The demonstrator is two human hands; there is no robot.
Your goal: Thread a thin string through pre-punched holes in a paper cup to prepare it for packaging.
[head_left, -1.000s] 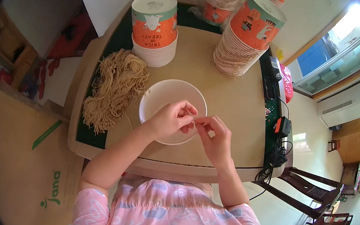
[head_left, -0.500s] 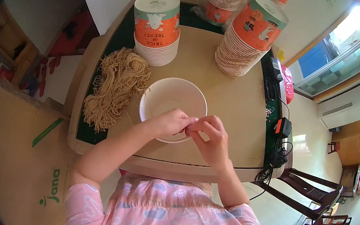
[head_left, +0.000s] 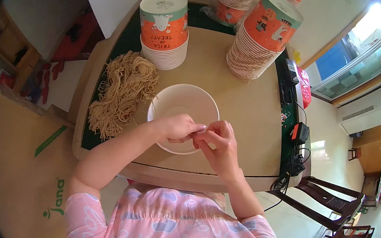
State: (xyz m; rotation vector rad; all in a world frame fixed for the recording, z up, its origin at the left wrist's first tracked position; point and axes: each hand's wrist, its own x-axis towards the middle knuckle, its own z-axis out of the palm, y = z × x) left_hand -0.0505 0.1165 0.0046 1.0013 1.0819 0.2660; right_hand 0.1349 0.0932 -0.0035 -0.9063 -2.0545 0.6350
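Note:
A white paper bucket (head_left: pixel 187 98) stands open end up on the table in front of me. Over its near right rim my left hand (head_left: pixel 182 128) and my right hand (head_left: pixel 218 141) meet, fingertips pinched together. Whatever lies between the fingers is too small to make out. To the left of the bucket is a loose heap of beige cord (head_left: pixel 124 93). A thin strand runs from that heap along the bucket's left rim.
Behind stand a left stack of paper buckets (head_left: pixel 163 55) and a leaning right stack (head_left: pixel 256 53), each topped by an orange-and-green printed one. More stacks stand farther back. Black cables (head_left: pixel 290 168) and a power strip (head_left: pixel 288 91) line the right edge. A wooden chair (head_left: pixel 329 200) is beyond.
Both hands stay together at the rim, with small shifts of the fingers. My left wrist has turned slightly, and the bucket's near side sits a little closer to me.

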